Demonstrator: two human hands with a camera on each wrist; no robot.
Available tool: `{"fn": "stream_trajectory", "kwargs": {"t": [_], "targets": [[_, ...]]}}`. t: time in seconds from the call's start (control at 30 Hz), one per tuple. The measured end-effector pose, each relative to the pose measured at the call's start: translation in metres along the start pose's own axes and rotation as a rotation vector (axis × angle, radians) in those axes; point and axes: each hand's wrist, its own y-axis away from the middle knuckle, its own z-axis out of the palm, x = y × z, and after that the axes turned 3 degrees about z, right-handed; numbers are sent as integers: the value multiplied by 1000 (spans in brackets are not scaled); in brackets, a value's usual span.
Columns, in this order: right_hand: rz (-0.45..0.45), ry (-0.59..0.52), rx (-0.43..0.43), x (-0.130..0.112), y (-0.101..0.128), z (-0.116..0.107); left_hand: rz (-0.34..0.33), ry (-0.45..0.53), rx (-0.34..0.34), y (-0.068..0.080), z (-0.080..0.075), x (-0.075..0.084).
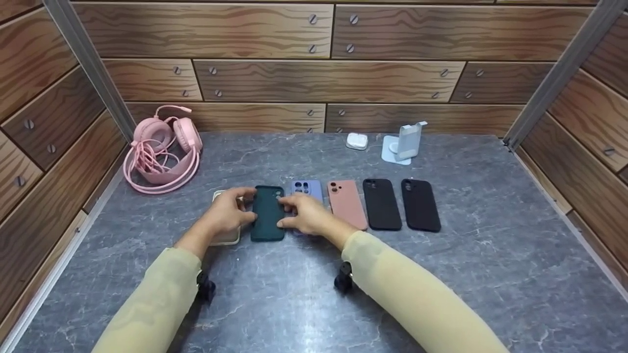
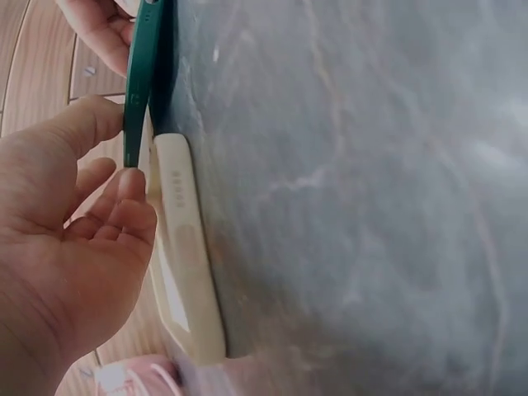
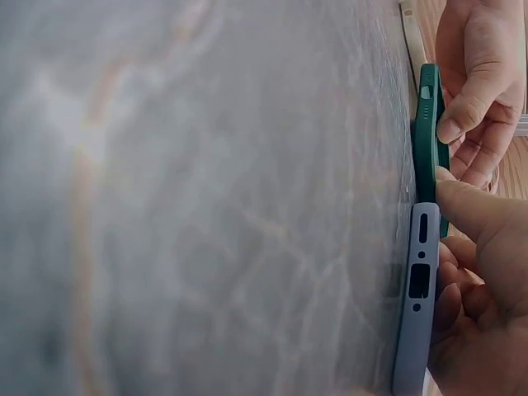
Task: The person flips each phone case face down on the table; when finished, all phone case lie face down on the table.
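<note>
A dark green phone case lies in a row of cases on the grey marble table. My left hand grips its left edge and my right hand grips its right edge. The left wrist view has the green case raised a little off the table, my left thumb against its rim, above a cream case. That cream case is mostly hidden under my left hand. A lavender case lies under my right hand; in the right wrist view the lavender case sits just below the green case.
A pink case and two black cases continue the row to the right. Pink headphones lie at the back left. A white earbud case and a phone stand sit at the back. Wood-pattern walls close three sides.
</note>
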Motion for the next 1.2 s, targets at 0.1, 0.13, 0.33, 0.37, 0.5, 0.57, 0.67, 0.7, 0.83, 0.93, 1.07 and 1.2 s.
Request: {"fn": "stream_trajectory", "kwargs": {"t": [0.1, 0.13, 0.33, 0.37, 0.5, 0.57, 0.67, 0.7, 0.83, 0.93, 1.07, 1.2], "targets": [[-5, 1, 0, 0, 0, 0, 10, 16, 12, 2, 0, 5], [-5, -1, 1, 0, 1, 0, 11, 28, 20, 2, 0, 6], [-5, 6, -5, 0, 1, 1, -11, 133, 59, 4, 3, 8], [-7, 11, -7, 0, 0, 1, -13, 157, 63, 4, 4, 7], [-13, 26, -8, 0, 0, 2, -28, 263, 81, 5, 8, 3], [-14, 32, -3, -1, 0, 2, -31, 313, 79, 5, 9, 3], [-10, 35, 5, -1, 0, 1, -44, 370, 67, 4, 9, 5], [-8, 34, 6, -2, 1, 1, -44, 382, 61, 3, 9, 6], [6, 30, 1, -4, 1, 0, -41, 409, 52, 5, 8, 8], [14, 32, 4, -5, 1, 0, -32, 419, 50, 5, 8, 8], [24, 26, 12, -4, 2, 0, -23, 429, 41, 4, 8, 7], [35, -18, 20, -3, 2, 1, -29, 435, 37, 3, 8, 7]]}}
